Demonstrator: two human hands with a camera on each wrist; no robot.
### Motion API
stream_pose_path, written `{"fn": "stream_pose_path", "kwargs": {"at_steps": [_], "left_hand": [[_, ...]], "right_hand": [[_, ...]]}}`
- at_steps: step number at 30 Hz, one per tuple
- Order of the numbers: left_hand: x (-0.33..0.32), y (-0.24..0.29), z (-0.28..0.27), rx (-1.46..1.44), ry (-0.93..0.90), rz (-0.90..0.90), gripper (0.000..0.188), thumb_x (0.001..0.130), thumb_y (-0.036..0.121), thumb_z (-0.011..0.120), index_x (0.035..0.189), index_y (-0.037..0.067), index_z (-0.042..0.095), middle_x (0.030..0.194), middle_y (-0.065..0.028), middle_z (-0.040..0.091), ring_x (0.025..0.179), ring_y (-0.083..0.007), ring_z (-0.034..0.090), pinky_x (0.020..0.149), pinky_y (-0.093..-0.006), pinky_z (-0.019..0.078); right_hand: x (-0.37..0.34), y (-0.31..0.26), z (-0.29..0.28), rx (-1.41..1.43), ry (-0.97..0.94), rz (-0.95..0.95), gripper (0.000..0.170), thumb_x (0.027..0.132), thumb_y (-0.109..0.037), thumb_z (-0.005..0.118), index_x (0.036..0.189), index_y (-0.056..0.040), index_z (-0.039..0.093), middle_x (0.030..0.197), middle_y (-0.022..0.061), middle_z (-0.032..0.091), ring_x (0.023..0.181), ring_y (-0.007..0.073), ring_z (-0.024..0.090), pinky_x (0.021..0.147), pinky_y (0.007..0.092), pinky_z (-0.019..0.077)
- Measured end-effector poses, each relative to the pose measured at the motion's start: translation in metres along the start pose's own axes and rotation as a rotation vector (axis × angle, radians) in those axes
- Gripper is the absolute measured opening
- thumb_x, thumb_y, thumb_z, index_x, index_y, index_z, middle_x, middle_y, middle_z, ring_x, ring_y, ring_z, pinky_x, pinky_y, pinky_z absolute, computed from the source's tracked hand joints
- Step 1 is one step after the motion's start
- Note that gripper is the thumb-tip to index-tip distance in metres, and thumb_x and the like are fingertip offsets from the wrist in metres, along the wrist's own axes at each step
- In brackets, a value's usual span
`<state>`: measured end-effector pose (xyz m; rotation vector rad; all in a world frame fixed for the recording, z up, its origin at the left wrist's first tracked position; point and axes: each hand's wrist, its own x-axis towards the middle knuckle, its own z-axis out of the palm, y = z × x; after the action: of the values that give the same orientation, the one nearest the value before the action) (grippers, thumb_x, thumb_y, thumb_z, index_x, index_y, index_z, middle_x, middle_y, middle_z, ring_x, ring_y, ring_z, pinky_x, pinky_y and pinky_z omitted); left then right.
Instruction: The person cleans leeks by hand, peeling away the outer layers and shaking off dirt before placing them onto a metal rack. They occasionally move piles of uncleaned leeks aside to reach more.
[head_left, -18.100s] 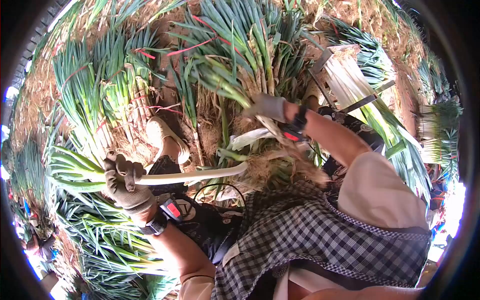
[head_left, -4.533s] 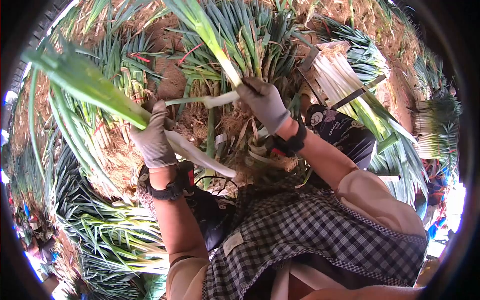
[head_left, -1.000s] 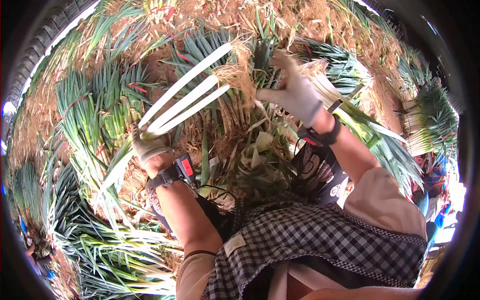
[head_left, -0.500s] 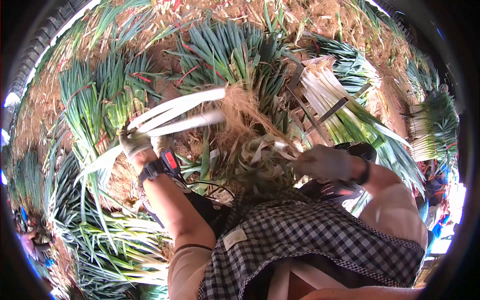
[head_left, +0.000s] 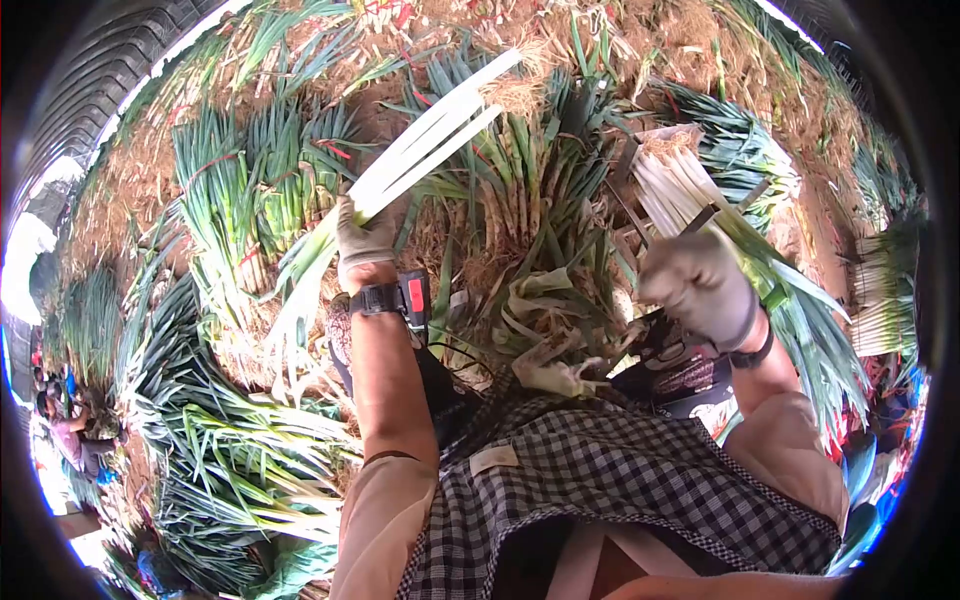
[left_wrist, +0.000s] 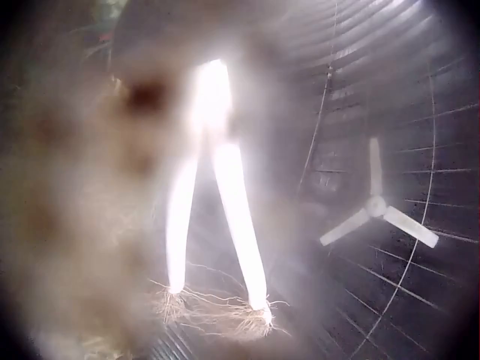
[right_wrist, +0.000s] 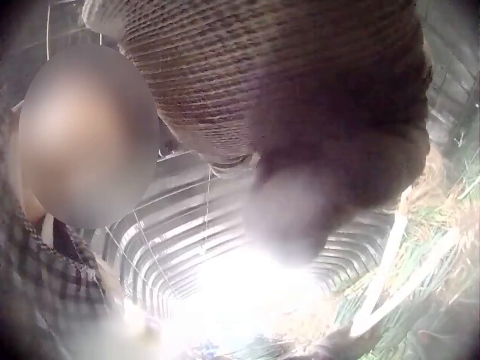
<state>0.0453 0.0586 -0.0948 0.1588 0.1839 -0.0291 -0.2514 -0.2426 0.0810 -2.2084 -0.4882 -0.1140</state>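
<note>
Gripped in the gloved left hand (head_left: 365,245) are several long green onions (head_left: 420,135), their white stalks slanting up to the right and their leaves hanging below the hand. Stringy roots (head_left: 520,90) hang at the upper ends. In the left wrist view two white stalks (left_wrist: 240,217) spread apart, with roots at their tips. The gloved right hand (head_left: 700,290) is away from the stalks, over the right knee, its fingers curled and nothing visible in them. Close up, the right wrist view shows its dark, blurred glove (right_wrist: 330,112).
Loose peeled leaves (head_left: 545,310) lie between the legs, a pale scrap (head_left: 560,378) at the apron's edge. White-stalked onions (head_left: 680,185) rest in a metal frame (head_left: 632,220) at right. Tied bundles (head_left: 215,170) stand ahead; a leafy pile (head_left: 240,450) lies at left.
The left hand and its stalks have moved up and to the right, the root ends now higher. The right hand has risen from beside the loose leaves, moving slightly right.
</note>
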Motion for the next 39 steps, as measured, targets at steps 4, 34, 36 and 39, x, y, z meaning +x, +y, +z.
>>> {"fn": "stream_pose_path", "kwargs": {"at_steps": [4, 34, 36, 39], "left_hand": [[-0.022, -0.034, 0.012, 0.018, -0.214, -0.116, 0.031, 0.091, 0.017, 0.056, 0.118, 0.003, 0.055, 0.116, -0.0139, 0.059, 0.109, -0.0271, 0.054, 0.098, -0.0474, 0.0419], [-0.166, -0.113, 0.297, 1.516, -1.141, 0.234, 0.045, 0.090, 0.046, 0.054, 0.096, 0.002, 0.056, 0.075, 0.0012, 0.054, 0.068, -0.0070, 0.050, 0.063, -0.0242, 0.0425], [-0.157, -0.107, 0.286, 1.517, -1.170, 0.286, 0.047, 0.090, 0.047, 0.053, 0.098, 0.000, 0.057, 0.077, -0.0006, 0.057, 0.070, -0.0086, 0.053, 0.065, -0.0242, 0.0438], [-0.158, -0.101, 0.264, 1.468, -1.214, 0.213, 0.053, 0.090, 0.049, 0.051, 0.103, -0.002, 0.056, 0.086, -0.0052, 0.062, 0.076, -0.0127, 0.058, 0.070, -0.0250, 0.0464]], "right_hand": [[0.039, 0.022, 0.016, -0.098, -0.025, -0.058, 0.042, 0.091, -0.041, 0.055, 0.092, -0.0006, 0.064, 0.080, 0.0107, 0.065, 0.068, 0.0191, 0.062, 0.062, 0.0300, 0.0495], [0.141, 0.054, 0.049, 0.917, 0.324, -0.128, 0.029, 0.084, -0.024, 0.066, 0.102, -0.0013, 0.065, 0.088, 0.0019, 0.065, 0.081, 0.0081, 0.058, 0.073, 0.0245, 0.0469], [0.143, 0.056, 0.048, 0.882, 0.382, -0.177, 0.032, 0.084, -0.025, 0.066, 0.105, -0.0010, 0.064, 0.090, 0.0023, 0.065, 0.084, 0.0085, 0.057, 0.075, 0.0249, 0.0466], [0.146, 0.056, 0.050, 0.846, 0.344, -0.245, 0.041, 0.084, -0.033, 0.066, 0.110, -0.0014, 0.062, 0.094, 0.0034, 0.065, 0.088, 0.0093, 0.056, 0.078, 0.0261, 0.0458]]}}
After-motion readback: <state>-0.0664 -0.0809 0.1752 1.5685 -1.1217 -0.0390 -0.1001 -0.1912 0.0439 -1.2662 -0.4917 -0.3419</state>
